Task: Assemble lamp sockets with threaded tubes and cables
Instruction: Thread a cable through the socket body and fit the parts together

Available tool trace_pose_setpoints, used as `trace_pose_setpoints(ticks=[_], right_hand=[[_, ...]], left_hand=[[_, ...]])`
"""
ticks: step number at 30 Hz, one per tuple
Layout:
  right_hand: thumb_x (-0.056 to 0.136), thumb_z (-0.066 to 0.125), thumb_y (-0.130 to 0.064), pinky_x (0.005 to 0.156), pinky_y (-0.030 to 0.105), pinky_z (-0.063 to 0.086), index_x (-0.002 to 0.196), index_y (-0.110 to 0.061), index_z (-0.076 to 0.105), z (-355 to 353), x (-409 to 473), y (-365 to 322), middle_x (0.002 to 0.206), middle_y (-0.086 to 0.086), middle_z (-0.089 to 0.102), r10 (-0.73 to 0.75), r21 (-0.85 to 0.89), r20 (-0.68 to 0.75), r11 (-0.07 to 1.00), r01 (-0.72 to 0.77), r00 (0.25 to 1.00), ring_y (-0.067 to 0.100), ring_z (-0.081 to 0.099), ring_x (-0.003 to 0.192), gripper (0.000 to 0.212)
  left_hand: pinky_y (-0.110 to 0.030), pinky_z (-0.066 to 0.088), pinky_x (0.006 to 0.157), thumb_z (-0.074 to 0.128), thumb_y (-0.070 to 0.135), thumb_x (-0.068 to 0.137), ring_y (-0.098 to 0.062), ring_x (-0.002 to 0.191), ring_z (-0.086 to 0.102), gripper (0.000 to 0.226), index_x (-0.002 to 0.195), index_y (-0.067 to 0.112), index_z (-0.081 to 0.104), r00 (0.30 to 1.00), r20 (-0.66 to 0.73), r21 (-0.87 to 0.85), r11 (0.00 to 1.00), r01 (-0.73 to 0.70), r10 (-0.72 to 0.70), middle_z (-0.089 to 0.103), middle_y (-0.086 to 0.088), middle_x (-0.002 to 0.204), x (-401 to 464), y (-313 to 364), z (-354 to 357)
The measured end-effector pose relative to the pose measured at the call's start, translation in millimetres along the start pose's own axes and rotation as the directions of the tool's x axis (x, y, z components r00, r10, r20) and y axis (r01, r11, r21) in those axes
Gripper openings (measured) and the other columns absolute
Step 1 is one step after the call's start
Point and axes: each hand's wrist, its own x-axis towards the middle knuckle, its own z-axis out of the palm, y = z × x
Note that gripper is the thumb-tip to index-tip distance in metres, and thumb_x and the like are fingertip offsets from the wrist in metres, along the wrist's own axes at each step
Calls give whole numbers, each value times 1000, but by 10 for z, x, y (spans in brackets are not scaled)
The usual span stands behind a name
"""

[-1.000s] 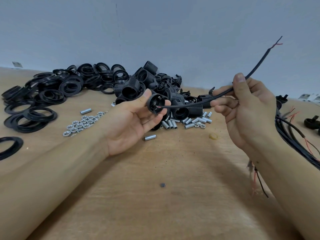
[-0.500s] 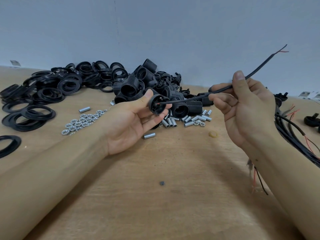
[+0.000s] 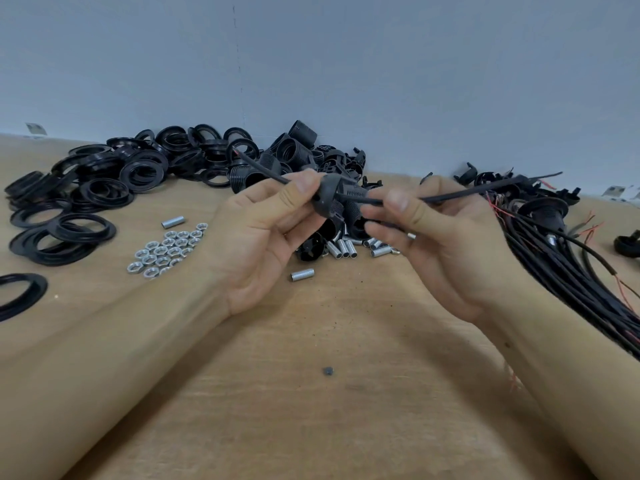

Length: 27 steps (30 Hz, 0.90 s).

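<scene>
My left hand (image 3: pixel 263 230) grips a black socket cap (image 3: pixel 327 195) between thumb and fingers above the table. A black cable (image 3: pixel 460 194) runs through the cap; its stripped end sticks out to the upper left, over the ring pile. My right hand (image 3: pixel 440 244) pinches the cable just right of the cap, with a small metal tube (image 3: pixel 411 236) tucked under its fingers. Behind the hands lies a heap of black threaded sockets (image 3: pixel 294 150). Loose threaded metal tubes (image 3: pixel 346 247) lie below the hands, one tube (image 3: pixel 302 274) apart from them.
Black rings (image 3: pixel 93 188) are piled at the left, with one ring (image 3: pixel 17 294) at the left edge. Silver nuts (image 3: pixel 166 251) lie in a cluster. A bundle of black cables (image 3: pixel 568 271) with red wire ends runs along the right. The grey wall stands behind the wooden table (image 3: pixel 311 393).
The cable has been pushed through the cap, its end now out on the left. My right hand slid closer to the cap, and both hands came together.
</scene>
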Motion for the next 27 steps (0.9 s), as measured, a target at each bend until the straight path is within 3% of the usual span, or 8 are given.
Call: trace_pose_setpoints(ticks=[3,6,10,14,17,19,24,27], right_hand=[[72,72,-12,75,33,57,62,-18,68,29,-16,41,108,19,71,85,28,10,996,-85,996,32,71,98,11],[73,70,-15,77,33,57,71,-14,69,54,-33,55,112,18,70,166,114,63,978,-172,984,31,70,100,2],[81,62,-22,80,27,57,98,-8,72,85,-44,39,106,7,74,237,220,209,934,-282,949,21,71,97,25],[81,63,-10,81,27,57,133,9,47,109,-19,24,121,22,63,231,284,155,921,-267,961,23,67,99,58],[81,64,-8,74,23,57,106,6,62,48,27,-22,98,15,67,232,323,48,917,-235,972,20,66,85,28],[84,62,-12,75,25,58,87,-3,65,-20,58,-74,87,11,68,262,382,-57,897,-222,963,20,64,81,9],[99,52,-18,76,39,61,91,-1,61,-79,87,-99,85,17,68,308,486,-187,854,-185,933,31,71,81,21],[102,46,-22,61,30,58,100,0,60,-99,139,-109,88,17,63,319,526,-274,839,-137,907,24,61,66,27]], left_hand=[[-20,54,66,80,23,65,-6,71,67,10,74,19,78,995,10,127,987,-98,98,75,4,81,-33,-17,36],[-21,52,63,90,20,67,-9,70,66,13,75,21,80,974,104,230,948,-219,200,74,3,76,-65,-33,36],[-25,51,63,87,23,67,-21,72,65,15,80,21,79,950,97,319,895,-312,296,75,-5,80,-71,-77,47],[-18,49,59,73,20,84,-4,63,63,18,100,13,75,879,224,556,685,-471,422,73,11,76,-101,-109,78],[-16,49,61,59,29,98,-5,64,63,18,110,23,71,864,268,604,624,-495,427,71,16,78,-139,-110,77],[-17,50,65,57,32,100,-9,69,66,23,115,21,71,853,323,647,562,-515,409,73,9,90,-151,-106,63],[-22,53,67,58,13,96,-13,73,67,25,116,5,71,756,519,641,404,-653,399,73,-5,100,-184,-131,84],[-21,54,67,60,14,95,-8,78,66,29,122,5,67,725,590,632,356,-689,356,73,-3,102,-199,-139,79]])
